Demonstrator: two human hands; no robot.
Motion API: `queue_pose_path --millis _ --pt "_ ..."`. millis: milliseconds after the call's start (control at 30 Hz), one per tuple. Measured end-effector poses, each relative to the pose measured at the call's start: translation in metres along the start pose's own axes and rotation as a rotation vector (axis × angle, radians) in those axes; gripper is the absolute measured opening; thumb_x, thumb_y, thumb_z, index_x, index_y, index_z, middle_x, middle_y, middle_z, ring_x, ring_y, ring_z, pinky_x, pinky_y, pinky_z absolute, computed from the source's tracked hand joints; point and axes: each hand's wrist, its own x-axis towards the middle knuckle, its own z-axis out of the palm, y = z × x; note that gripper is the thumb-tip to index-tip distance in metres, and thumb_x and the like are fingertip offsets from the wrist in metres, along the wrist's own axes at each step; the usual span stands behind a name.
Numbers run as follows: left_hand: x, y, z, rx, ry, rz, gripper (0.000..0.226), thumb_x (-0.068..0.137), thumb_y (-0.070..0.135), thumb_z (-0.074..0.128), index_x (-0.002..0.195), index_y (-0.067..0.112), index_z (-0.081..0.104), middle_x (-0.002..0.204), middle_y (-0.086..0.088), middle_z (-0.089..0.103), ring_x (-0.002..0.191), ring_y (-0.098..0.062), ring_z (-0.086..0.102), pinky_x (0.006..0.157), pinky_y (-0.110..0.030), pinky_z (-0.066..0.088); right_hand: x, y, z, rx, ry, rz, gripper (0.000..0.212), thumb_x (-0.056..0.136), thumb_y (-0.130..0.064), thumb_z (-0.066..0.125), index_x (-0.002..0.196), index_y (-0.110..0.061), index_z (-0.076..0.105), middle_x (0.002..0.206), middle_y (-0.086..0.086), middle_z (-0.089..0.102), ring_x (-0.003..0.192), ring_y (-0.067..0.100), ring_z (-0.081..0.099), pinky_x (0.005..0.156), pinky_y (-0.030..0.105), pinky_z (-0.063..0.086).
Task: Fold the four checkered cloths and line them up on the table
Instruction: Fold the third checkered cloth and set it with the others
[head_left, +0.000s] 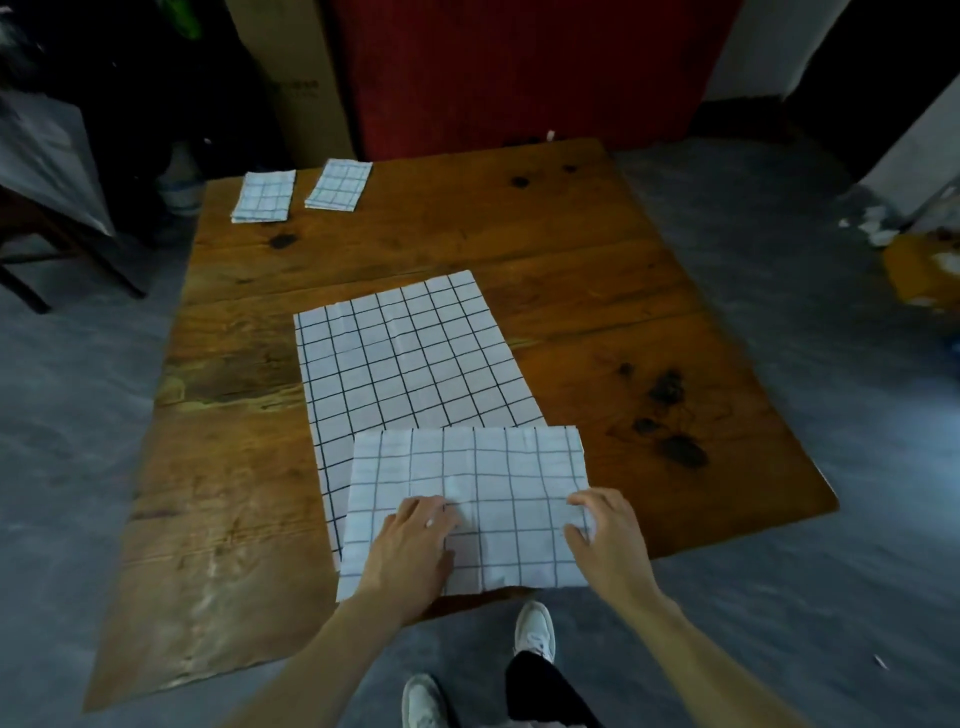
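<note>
We're at the near edge of the tabletop (597, 270), working the half-folded cloth (467, 467). Our left hand (415, 540) lies on its near left part, fingers loosely bent and pressing the fabric down, gripping nothing. Our right hand (605, 535) pinches the cloth's right edge, fingers curled round a small bunch of fabric there.

Under this piece, stretching away toward the middle of the tabletop, lies the open cloth (400, 358), spread flat and unfolded; the two overlap at the near end. Way out at the far left corner sit two finished ones side by side, just apart: the left folded cloth (264, 196) and the right folded cloth (338, 185).

So two done, one underway, one waiting, we'd say.

Now the risks. The cloth we hold rests on the open one, so dragging it as we fold could pull the lower cloth along and wrinkle it. Its near edge also sits right at the tabletop's lip; a careless tug toward us could let it slide off. And if the right-hand pinch carries that bunched fabric across, the edges may land uneven, giving a fold that doesn't match the far pair.
</note>
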Motion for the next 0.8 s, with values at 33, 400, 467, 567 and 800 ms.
queue_pose_path --millis 33,400,467,567,800 --pt "-0.003 -0.002 0.004 -0.004 0.012 0.029 0.044 0.076 0.021 0.074 0.118 0.026 0.062 0.129 0.005 0.056 0.118 -0.022 0.053 0.092 -0.036 0.052 -0.010 0.002 0.002 0.007 0.006 0.048 0.032 0.091 -0.019 0.067 0.122 -0.020 0.060 0.122 -0.007 0.051 0.113 0.008 0.047 0.095 0.020 0.040" --pt "-0.019 -0.003 0.020 -0.065 -0.030 0.155 0.038 0.090 0.022 0.064 0.128 0.021 0.060 0.140 0.005 0.047 0.131 -0.021 0.043 0.103 -0.034 0.045 -0.076 0.005 0.014 0.115 0.082 0.421 0.017 0.095 -0.022 0.062 0.111 -0.021 0.057 0.108 -0.002 0.057 0.085 0.004 0.055 0.064 0.012 0.038" --pt "-0.018 -0.005 0.019 -0.048 -0.058 0.164 0.041 0.093 0.022 0.059 0.134 0.021 0.055 0.145 0.006 0.041 0.136 -0.019 0.036 0.107 -0.033 0.041 -0.072 0.004 0.014 0.177 0.081 0.486 0.016 0.096 -0.020 0.060 0.112 -0.017 0.057 0.102 0.001 0.065 0.079 0.004 0.058 0.054 0.011 0.038" --pt "-0.019 -0.004 0.017 -0.048 -0.062 0.174 0.043 0.093 0.018 0.058 0.135 0.021 0.054 0.146 0.005 0.042 0.137 -0.020 0.037 0.108 -0.032 0.040 -0.066 -0.001 0.012 0.211 0.100 0.522 0.011 0.097 -0.018 0.058 0.108 -0.013 0.059 0.090 0.002 0.068 0.072 0.005 0.060 0.047 0.009 0.039" --pt "-0.018 -0.004 0.013 -0.026 -0.065 0.165 0.043 0.095 0.018 0.055 0.137 0.023 0.051 0.147 0.008 0.037 0.136 -0.016 0.034 0.110 -0.029 0.036 -0.058 -0.010 0.006 0.281 0.161 0.577 0.011 0.095 -0.012 0.061 0.105 -0.016 0.061 0.091 0.003 0.069 0.076 0.008 0.062 0.051 0.011 0.037"
